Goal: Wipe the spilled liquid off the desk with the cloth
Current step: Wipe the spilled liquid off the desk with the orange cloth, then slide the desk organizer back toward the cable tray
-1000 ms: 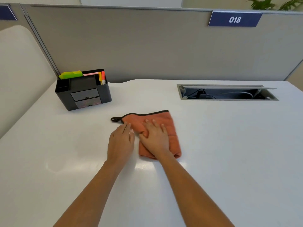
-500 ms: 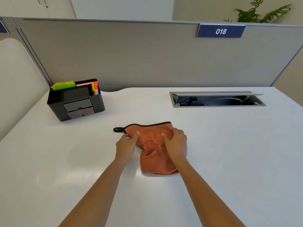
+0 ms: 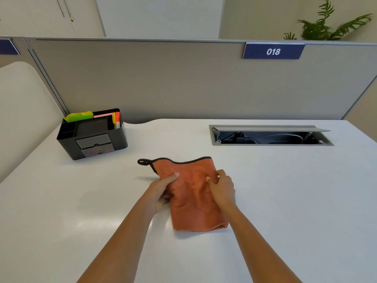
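An orange cloth (image 3: pixel 191 201) with black trim and a small black loop lies folded on the white desk (image 3: pixel 285 190), near its middle. My left hand (image 3: pixel 161 193) grips the cloth's left edge, thumb on top and fingers tucked under it. My right hand (image 3: pixel 221 187) pinches the right edge, fingers curled into the fabric. No liquid shows on the desk surface around the cloth.
A black desk organiser (image 3: pixel 91 135) with sticky notes and markers stands at the back left. An open cable tray (image 3: pixel 269 135) is set into the desk at the back right. A grey partition (image 3: pixel 183 78) with a blue "018" label closes off the far side.
Both hands went from lying flat on the cloth to gripping its left and right edges. The cloth looks longer toward me, and the camera has tilted up.
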The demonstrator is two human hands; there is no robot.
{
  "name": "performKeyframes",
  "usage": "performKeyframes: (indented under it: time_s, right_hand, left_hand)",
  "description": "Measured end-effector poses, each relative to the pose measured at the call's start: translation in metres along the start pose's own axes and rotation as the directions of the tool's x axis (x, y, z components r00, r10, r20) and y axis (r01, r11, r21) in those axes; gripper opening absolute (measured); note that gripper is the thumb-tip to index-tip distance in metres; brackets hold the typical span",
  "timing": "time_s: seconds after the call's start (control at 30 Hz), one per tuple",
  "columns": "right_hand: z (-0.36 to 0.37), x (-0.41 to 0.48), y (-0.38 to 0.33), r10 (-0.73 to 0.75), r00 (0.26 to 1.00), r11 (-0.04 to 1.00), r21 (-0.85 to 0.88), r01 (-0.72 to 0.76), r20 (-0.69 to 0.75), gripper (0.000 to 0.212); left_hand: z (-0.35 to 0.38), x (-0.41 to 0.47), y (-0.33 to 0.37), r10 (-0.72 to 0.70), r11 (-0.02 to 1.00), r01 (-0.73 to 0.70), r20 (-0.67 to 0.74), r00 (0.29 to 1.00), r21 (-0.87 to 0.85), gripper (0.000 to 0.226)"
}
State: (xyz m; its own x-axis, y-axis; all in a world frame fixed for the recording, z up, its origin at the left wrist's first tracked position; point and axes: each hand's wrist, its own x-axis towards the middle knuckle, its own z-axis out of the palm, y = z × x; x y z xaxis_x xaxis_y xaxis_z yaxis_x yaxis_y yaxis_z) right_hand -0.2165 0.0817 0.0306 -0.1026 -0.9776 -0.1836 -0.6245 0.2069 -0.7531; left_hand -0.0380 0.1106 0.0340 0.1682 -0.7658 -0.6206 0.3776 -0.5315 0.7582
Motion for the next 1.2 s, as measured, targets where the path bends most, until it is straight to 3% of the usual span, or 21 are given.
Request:
performKeyframes:
  time_s: [0.07,0.17,0.27,0.37,0.5,0.67,0.87,1.0,1.2]
  right_hand:
    - [-0.012,0.005,0.003,-0.041,0.998,0.999,-0.008,0.041,-0.040,0.034]
    - [-0.030,0.011,0.011,-0.078,0.992,0.996,-0.059,0.073,-0.095,0.027]
    - [-0.044,0.015,0.020,-0.088,0.986,0.986,-0.155,0.065,-0.144,0.025]
    - [-0.050,0.018,0.030,-0.064,0.991,0.961,-0.276,0.030,-0.117,0.028]
    - [-0.050,0.019,0.031,-0.054,0.992,0.938,-0.347,0.010,-0.116,0.034]
    - [-0.043,0.028,0.006,-0.231,0.954,0.861,-0.497,0.108,-0.193,0.039]
    - [-0.011,0.045,-0.063,-0.298,0.953,0.917,-0.297,0.267,-0.063,0.027]
    - [0.031,0.059,-0.125,-0.238,0.969,0.969,-0.048,0.242,0.072,0.024]
    - [0.106,0.077,-0.210,-0.285,0.943,0.958,0.017,0.286,0.172,0.024]
  left_hand:
    - [0.010,0.000,0.001,0.052,0.999,-0.051,0.015,0.999,-0.007,0.046]
    - [0.026,-0.003,0.008,0.136,0.972,-0.131,-0.012,0.991,0.196,0.055]
    - [0.036,-0.002,0.010,0.334,0.833,-0.231,-0.124,0.934,0.504,0.054]
    - [0.040,-0.003,0.009,0.423,0.687,-0.203,-0.158,0.892,0.698,0.049]
    - [0.034,0.001,0.007,0.434,0.618,-0.143,-0.183,0.882,0.773,0.047]
    - [0.014,0.007,0.012,0.522,0.543,-0.153,-0.189,0.832,0.826,0.031]
    - [-0.038,0.015,0.055,0.650,0.515,-0.118,-0.297,0.699,0.849,0.024]
    - [-0.093,0.024,0.096,0.720,0.496,-0.063,-0.369,0.588,0.866,0.028]
    - [-0.167,0.041,0.146,0.814,0.492,-0.060,-0.435,0.385,0.868,0.027]
